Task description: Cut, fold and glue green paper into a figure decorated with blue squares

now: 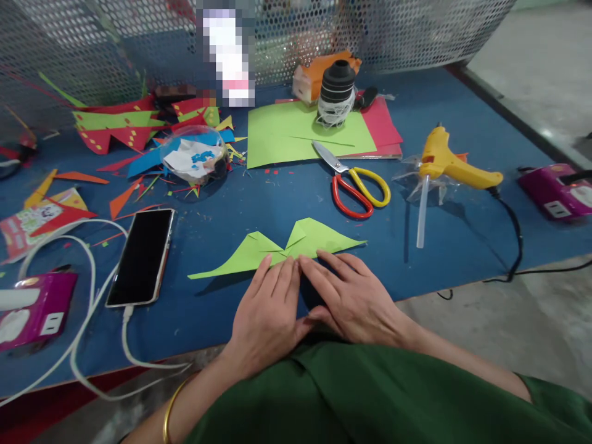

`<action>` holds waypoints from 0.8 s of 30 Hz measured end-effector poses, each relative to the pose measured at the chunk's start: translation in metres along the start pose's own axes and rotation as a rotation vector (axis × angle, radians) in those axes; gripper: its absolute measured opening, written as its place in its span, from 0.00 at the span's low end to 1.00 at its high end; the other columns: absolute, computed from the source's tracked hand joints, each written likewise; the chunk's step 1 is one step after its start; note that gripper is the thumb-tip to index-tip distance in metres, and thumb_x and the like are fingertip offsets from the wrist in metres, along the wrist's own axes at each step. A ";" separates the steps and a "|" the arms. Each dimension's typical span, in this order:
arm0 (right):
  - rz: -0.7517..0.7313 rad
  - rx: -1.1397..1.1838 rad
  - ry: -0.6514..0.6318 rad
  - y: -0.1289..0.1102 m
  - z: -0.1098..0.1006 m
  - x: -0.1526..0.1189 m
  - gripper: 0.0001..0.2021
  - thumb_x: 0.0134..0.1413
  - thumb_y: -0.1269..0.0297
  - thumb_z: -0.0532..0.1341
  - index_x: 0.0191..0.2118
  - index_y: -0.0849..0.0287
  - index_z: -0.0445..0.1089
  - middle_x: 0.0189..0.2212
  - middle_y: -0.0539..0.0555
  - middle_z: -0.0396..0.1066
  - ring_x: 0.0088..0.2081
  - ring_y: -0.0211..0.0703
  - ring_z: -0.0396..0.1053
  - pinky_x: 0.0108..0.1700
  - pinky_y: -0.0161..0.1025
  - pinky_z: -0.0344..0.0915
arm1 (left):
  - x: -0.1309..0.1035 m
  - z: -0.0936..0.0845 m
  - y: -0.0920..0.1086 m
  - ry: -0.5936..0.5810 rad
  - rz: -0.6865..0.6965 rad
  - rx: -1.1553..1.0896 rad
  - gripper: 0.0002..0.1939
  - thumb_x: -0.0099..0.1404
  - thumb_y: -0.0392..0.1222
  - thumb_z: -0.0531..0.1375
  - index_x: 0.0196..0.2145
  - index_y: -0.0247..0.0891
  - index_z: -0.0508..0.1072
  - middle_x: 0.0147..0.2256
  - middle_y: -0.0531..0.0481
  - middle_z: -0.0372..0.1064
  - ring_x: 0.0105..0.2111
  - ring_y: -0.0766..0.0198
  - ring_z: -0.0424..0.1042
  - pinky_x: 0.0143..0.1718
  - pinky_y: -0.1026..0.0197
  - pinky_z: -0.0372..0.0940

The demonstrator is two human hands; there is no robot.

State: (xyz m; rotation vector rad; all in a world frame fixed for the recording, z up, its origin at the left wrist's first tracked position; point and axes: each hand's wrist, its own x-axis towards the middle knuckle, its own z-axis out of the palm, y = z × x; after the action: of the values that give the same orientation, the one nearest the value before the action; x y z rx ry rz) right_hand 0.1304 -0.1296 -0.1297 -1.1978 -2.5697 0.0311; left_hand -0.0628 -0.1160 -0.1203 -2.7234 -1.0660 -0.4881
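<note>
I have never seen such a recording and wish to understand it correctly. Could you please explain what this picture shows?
There is no machine: these are a person's own bare hands. The one picture comes from a camera on that person's head, looking forward and down.

The left hand and right hand lie flat, side by side, with fingertips at the near edge of a folded green paper shape. Neither seems to lift it.

On the blue table around them lie a phone with a white cable, scissors, a yellow glue gun and a green sheet.
</note>
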 end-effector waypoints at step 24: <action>0.248 -0.272 0.032 0.025 -0.016 -0.044 0.39 0.68 0.45 0.47 0.65 0.84 0.54 0.62 0.73 0.63 0.66 0.64 0.58 0.64 0.56 0.54 | 0.005 -0.001 0.007 -0.043 -0.019 0.010 0.33 0.70 0.55 0.54 0.52 0.15 0.73 0.50 0.27 0.75 0.49 0.42 0.74 0.62 0.40 0.56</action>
State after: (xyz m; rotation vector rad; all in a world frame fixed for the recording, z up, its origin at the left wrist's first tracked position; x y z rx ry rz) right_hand 0.1800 -0.1480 -0.1300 -1.5954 -2.4390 -0.2897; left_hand -0.0555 -0.1184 -0.1176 -2.7298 -1.1030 -0.4274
